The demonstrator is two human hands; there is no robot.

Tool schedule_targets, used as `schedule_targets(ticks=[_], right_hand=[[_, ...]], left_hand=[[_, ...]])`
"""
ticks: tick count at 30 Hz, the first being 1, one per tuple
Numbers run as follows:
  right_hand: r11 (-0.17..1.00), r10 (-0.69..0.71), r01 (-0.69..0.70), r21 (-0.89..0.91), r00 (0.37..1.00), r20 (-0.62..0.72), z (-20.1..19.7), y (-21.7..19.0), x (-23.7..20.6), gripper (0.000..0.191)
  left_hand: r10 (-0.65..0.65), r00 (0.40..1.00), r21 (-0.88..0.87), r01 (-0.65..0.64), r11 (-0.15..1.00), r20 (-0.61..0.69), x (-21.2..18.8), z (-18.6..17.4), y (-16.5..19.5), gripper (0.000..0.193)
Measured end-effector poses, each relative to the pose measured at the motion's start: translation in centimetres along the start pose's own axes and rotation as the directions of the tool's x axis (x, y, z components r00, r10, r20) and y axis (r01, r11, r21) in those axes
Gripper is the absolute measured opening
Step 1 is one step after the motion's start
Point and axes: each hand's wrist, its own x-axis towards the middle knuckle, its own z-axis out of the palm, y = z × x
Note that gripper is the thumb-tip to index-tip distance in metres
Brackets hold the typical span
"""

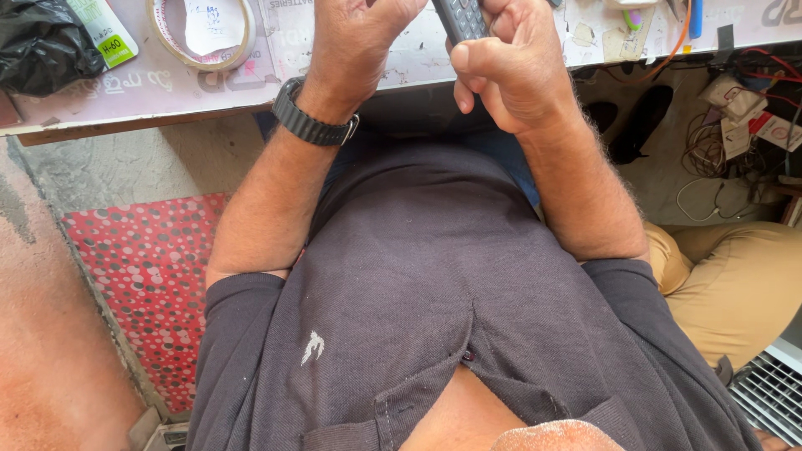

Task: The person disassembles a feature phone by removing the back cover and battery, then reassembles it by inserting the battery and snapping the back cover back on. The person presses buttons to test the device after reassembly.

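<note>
My right hand point(510, 71) curls shut around a dark keypad phone point(459, 18) at the workbench point(125, 88) edge — my left hand point(355, 38), closed too, touches it — grip partly cropped.

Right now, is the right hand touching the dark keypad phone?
Touching. The head view shows the right hand with its fingers wrapped against the keypad phone, no gap between them.

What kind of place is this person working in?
Probably a small repair bench for phones or electronics. Both hands, left hand and right hand, hold a dark keypad device over a worn, paper-covered worktable with a tape roll; tangled wires lie on the floor beside it.
</note>
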Motion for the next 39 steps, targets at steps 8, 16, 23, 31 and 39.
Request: schedule_targets(ticks=[8,16,23,31,39], right_hand=[[0.997,-0.061,0.061,-0.049,0.998,-0.012,0.2,0.7,0.1,0.046],[0.999,-0.033,0.034,-0.014,0.999,0.034,0.2,0.9,-0.1,0.038],[0.999,-0.048,0.048,-0.009,0.999,0.004,0.9,0.8,0.0,0.047],[0.995,-0.066,0.066,-0.077,0.998,0.007,1.0,1.3,-0.4,0.049],[0.991,0.005,-0.012,0.137,0.998,0.056,-0.3,2.0,-0.5,0.013]], left_hand=[[-0.033,0.999,-0.052,0.031,0.998,-0.031,-0.2,0.2,-0.9,0.027],[-0.072,0.997,-0.194,0.066,0.979,-0.027,-0.4,0.1,-1.1,0.024],[-0.051,0.999,-0.176,0.048,0.983,-0.014,-0.3,0.0,-0.6,0.024],[-0.021,1.0,-0.281,0.025,0.96,0.017,-0.4,0.3,-0.4,0.025],[-0.087,0.995,-0.364,0.095,0.927,0.041,-1.2,1.4,0.1,0.012]])
